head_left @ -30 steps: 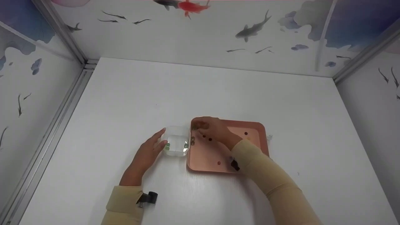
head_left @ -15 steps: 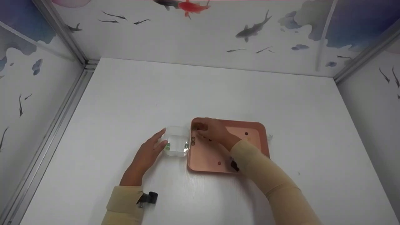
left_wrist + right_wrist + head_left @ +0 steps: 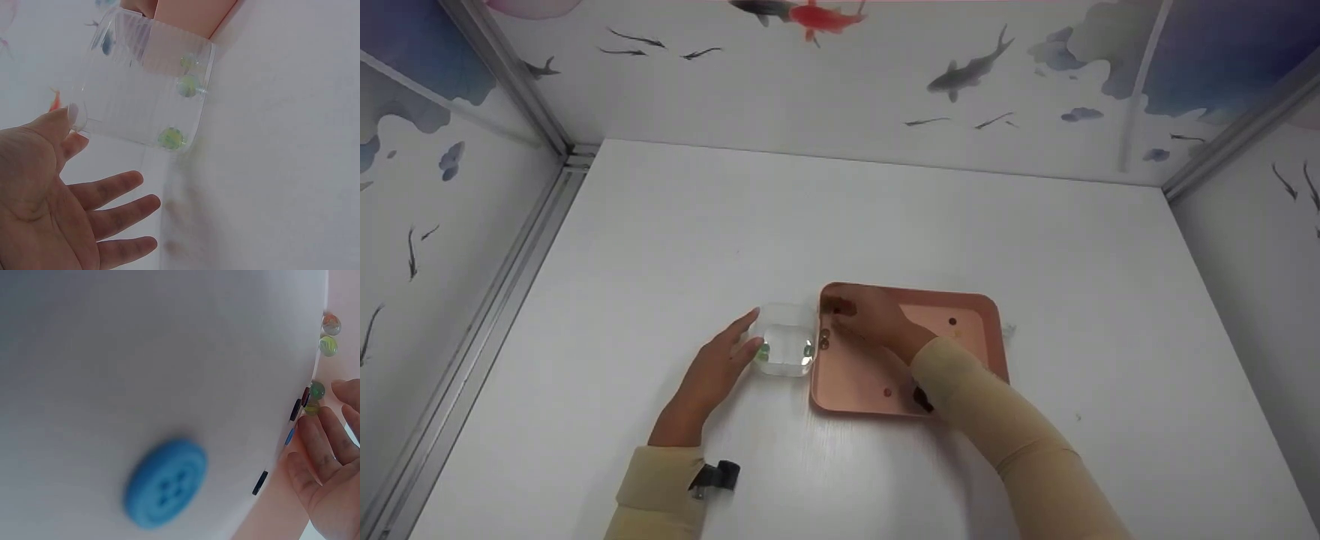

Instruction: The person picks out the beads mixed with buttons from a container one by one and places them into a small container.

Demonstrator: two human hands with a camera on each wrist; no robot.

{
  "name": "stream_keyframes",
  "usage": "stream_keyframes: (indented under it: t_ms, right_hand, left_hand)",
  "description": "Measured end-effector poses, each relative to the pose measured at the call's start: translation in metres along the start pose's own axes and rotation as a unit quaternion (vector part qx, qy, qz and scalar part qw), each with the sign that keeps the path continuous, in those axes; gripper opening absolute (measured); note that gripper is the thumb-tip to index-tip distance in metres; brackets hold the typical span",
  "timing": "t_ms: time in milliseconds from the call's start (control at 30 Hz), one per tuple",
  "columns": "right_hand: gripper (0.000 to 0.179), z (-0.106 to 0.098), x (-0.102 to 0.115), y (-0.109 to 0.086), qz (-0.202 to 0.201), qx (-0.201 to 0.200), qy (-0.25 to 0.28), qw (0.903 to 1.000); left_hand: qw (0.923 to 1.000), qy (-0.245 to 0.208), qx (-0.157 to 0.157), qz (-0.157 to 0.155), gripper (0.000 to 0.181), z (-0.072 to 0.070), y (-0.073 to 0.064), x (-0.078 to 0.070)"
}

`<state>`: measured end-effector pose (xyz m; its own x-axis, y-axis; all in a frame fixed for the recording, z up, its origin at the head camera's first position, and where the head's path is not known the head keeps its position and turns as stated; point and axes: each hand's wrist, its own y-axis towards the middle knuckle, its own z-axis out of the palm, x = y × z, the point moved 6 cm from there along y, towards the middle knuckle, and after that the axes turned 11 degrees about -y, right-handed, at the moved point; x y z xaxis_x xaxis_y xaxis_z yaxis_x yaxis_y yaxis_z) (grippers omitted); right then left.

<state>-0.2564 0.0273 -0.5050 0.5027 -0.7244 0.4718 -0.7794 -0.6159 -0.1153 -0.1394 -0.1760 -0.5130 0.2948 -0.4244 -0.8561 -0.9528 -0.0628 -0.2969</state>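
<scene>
Head view: my hands are well apart from each other. My left hand (image 3: pixel 720 364) is at the left side of the clear container (image 3: pixel 786 336), fingers straight, thumb and forefinger touching its edge. The container sits on the white worktop (image 3: pixel 810 217), just beside the orange-pink tray (image 3: pixel 851 382). Inside it, green marbles (image 3: pixel 764 349), one group at the left side; another green marble (image 3: pixel 808 350) at the right. My right hand (image 3: pixel 874 315) is down in the tray's far left corner; its fingertips are too dark here to read. Two marbles (image 3: pixel 825 339) lie by the tray's left wall. A dark button (image 3: pixel 952 321) toward the far right; a small reddish piece (image 3: pixel 887 392) nearer me. Painted fish (image 3: pixel 819 16) on the back wall.

Left wrist view: thumb tip at the container's corner, one finger close behind it; the other three spread, clear of the plastic. Three yellow-green marbles (image 3: pixel 171 138) show along one side of the container.

Right wrist view: fingers apart, loosely bent, tips right by a green marble (image 3: pixel 317 390) and a yellowish one; contact, cannot tell. Two more marbles farther along. Blue button (image 3: pixel 166 484) close to the lens; dark, red and blue ones edge-on nearer the hand.
</scene>
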Motion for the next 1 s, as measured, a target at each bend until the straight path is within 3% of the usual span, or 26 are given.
stream_keyframes:
  t_ms: [300, 533, 1000]
  right_hand:
    - [0.032, 0.0018, -0.0014, 0.0013, 0.021, 0.005, -0.020, 0.9996]
    - [0.023, 0.0021, 0.0006, 0.0027, 0.013, -0.001, -0.017, 0.9998]
    - [0.023, 0.0066, 0.0018, 0.0060, 0.000, -0.036, -0.023, 0.9991]
  left_hand:
    - [0.9998, -0.012, 0.009, 0.013, 0.055, -0.0011, -0.0004, 0.0006]
    - [0.9999, -0.007, 0.005, 0.009, 0.055, -0.0009, -0.0002, 0.0007]
    - [0.9999, -0.003, 0.004, 0.015, 0.055, -0.0010, -0.0010, -0.0007]
